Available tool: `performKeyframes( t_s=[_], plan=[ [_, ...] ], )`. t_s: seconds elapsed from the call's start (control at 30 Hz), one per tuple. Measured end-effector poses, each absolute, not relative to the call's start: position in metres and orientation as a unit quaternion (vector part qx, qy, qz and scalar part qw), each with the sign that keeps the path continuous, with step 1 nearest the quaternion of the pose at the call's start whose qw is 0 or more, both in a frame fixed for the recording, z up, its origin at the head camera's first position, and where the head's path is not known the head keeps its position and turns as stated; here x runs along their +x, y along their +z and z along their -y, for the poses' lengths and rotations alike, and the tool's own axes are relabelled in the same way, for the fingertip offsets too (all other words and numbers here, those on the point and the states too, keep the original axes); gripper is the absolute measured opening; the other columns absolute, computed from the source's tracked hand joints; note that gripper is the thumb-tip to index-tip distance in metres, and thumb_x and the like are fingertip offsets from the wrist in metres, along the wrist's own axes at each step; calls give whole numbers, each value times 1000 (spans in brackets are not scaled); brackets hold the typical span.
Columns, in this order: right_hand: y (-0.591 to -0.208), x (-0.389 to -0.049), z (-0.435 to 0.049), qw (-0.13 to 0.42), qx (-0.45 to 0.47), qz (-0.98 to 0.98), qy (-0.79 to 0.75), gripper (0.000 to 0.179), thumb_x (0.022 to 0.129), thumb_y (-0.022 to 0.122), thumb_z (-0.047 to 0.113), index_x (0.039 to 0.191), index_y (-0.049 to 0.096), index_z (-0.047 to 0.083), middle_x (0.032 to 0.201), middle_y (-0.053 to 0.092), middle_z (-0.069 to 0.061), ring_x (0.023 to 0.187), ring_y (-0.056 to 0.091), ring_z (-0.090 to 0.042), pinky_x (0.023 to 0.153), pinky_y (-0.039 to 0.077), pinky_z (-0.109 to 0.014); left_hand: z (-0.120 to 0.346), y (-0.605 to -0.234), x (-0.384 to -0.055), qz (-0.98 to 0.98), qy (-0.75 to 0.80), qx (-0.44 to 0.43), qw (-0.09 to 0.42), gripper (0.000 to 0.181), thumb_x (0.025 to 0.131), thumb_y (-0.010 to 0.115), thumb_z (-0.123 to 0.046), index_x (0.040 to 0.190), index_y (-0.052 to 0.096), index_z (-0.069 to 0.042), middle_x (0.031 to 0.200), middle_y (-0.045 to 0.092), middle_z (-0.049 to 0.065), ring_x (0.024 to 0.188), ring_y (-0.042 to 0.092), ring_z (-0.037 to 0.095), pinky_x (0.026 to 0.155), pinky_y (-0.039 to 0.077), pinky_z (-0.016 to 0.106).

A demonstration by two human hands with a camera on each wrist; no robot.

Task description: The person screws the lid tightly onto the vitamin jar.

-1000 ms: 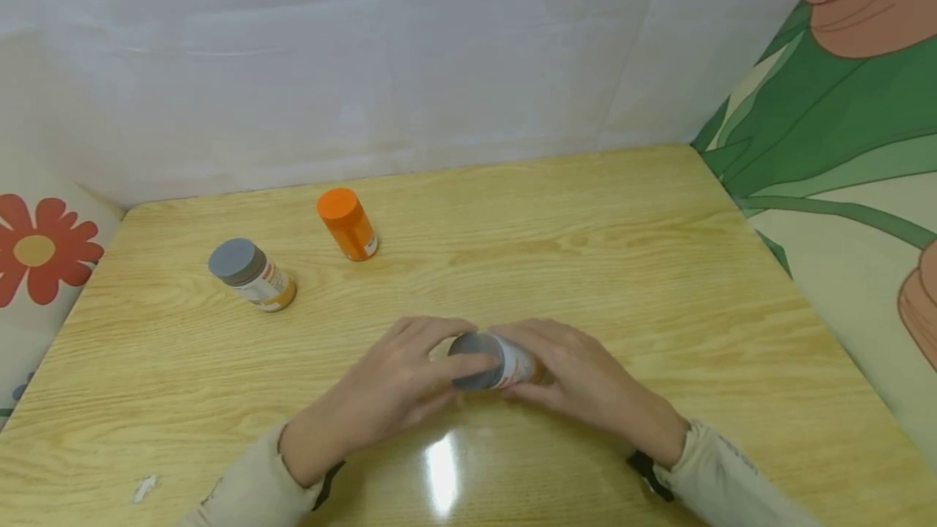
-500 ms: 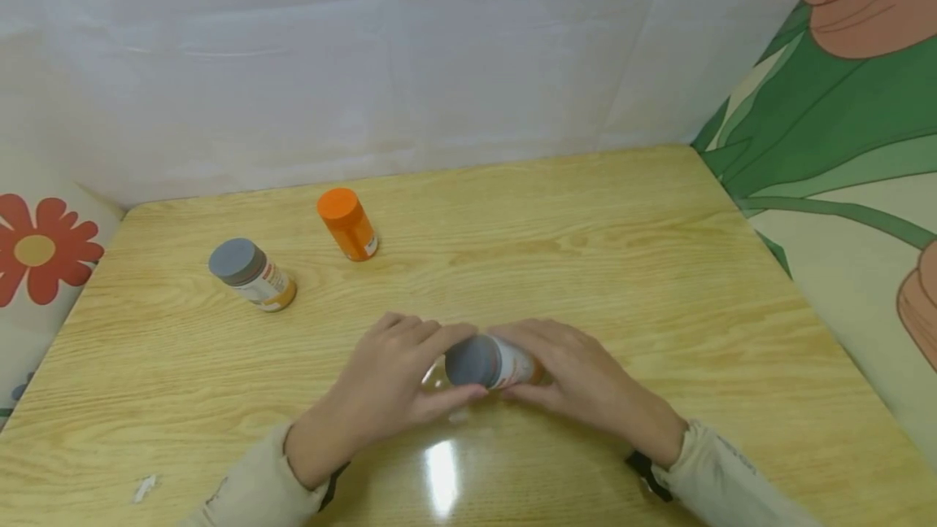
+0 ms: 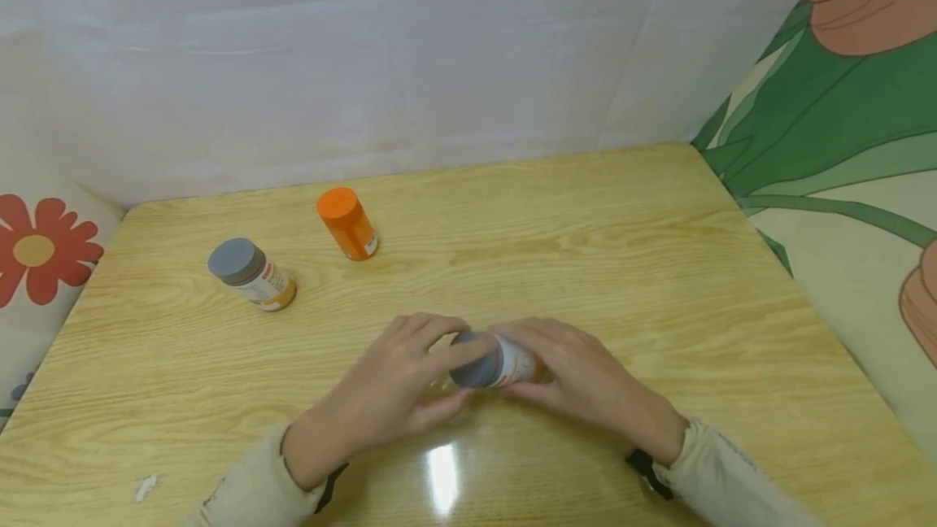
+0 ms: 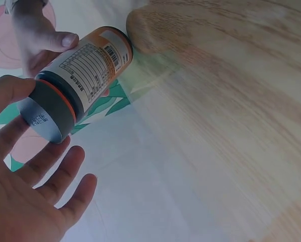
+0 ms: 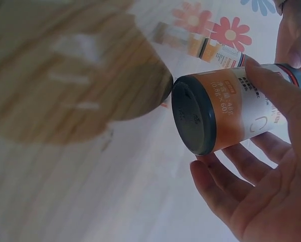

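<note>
My right hand (image 3: 581,376) grips a supplement bottle (image 3: 518,364) by its white-and-orange body, tilted with the lid toward the left. In the right wrist view the thumb lies over the label and the other fingers pass beneath, the dark base (image 5: 193,116) facing outward. Around the grey lid (image 4: 47,113) are the thumb and index finger of my left hand (image 3: 391,381), pinching it at its edge; the remaining fingers are spread apart. A thin orange-red ring (image 4: 60,93) shows at the lower edge of the lid, which sits on the bottle.
A second grey-lidded supplement bottle (image 3: 256,276) stands at the left of the wooden table (image 3: 622,242). Behind it, slightly right, is an orange bottle (image 3: 349,226) with an orange lid. White sheeting (image 3: 454,63) rises along the back edge; flowered cloth hangs at both sides.
My left hand's fingers opened wider around the lid half a second ago, then closed over it again with the hand turned. The right hand and the other bottles have stayed put.
</note>
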State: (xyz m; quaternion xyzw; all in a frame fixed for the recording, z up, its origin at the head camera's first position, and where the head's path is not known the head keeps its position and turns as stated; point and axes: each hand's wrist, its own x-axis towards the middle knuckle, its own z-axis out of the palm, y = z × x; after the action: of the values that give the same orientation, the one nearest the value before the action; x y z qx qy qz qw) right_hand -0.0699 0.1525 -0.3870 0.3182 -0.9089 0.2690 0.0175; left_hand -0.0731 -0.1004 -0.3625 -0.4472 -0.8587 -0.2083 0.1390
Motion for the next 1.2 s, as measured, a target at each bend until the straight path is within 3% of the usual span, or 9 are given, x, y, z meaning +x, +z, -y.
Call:
performKeyframes(
  t_s=[0.33, 0.47, 0.63, 0.83, 1.03, 1.2],
  plan=[
    [-385, -70, -153, 3, 313, 909, 275, 66, 78, 83, 37, 136, 57, 20, 126, 67, 1, 111, 65, -16, 91, 57, -40, 104, -362, -74, 843, -194, -485, 127, 59, 78, 82, -22, 132, 61, -30, 135, 60, 5, 121, 56, 23, 96, 52, 43],
    [-385, -70, -153, 8, 316, 909, 273, 67, 77, 83, 37, 136, 57, 19, 125, 68, 0, 110, 66, -16, 90, 57, -40, 103, -360, -74, 852, -206, -464, 127, 57, 81, 79, -32, 134, 59, -30, 138, 58, 6, 123, 55, 23, 97, 51, 43],
    [-386, -70, -154, 15, 320, 907, 272, 68, 76, 83, 37, 136, 57, 19, 123, 68, 0, 107, 66, -15, 88, 58, -39, 99, -358, -74, 880, -194, -397, 174, 64, 82, 71, -57, 134, 60, -22, 116, 70, 3, 103, 65, 19, 88, 54, 39],
    [-387, -69, -153, 15, 318, 909, 267, 67, 76, 83, 38, 134, 58, 18, 123, 69, -1, 108, 66, -16, 88, 58, -39, 95, -358, -73, 898, -159, -360, 196, 67, 77, 70, -67, 125, 65, -19, 78, 73, -9, 70, 65, 11, 79, 54, 36],
    [-386, -69, -153, 10, 319, 909, 267, 65, 78, 82, 38, 135, 58, 18, 124, 68, 0, 109, 66, -16, 89, 58, -39, 91, -358, -73, 893, -173, -370, 188, 55, 78, 73, -61, 116, 69, -21, 76, 72, -10, 64, 59, 7, 76, 53, 34],
    [-386, -69, -153, 4, 317, 910, 269, 66, 78, 82, 37, 137, 56, 20, 126, 67, 1, 110, 65, -16, 90, 57, -40, 92, -358, -73, 888, -166, -388, 183, 51, 75, 79, -53, 116, 69, -25, 84, 72, -5, 73, 62, 10, 80, 55, 36]
  ],
)
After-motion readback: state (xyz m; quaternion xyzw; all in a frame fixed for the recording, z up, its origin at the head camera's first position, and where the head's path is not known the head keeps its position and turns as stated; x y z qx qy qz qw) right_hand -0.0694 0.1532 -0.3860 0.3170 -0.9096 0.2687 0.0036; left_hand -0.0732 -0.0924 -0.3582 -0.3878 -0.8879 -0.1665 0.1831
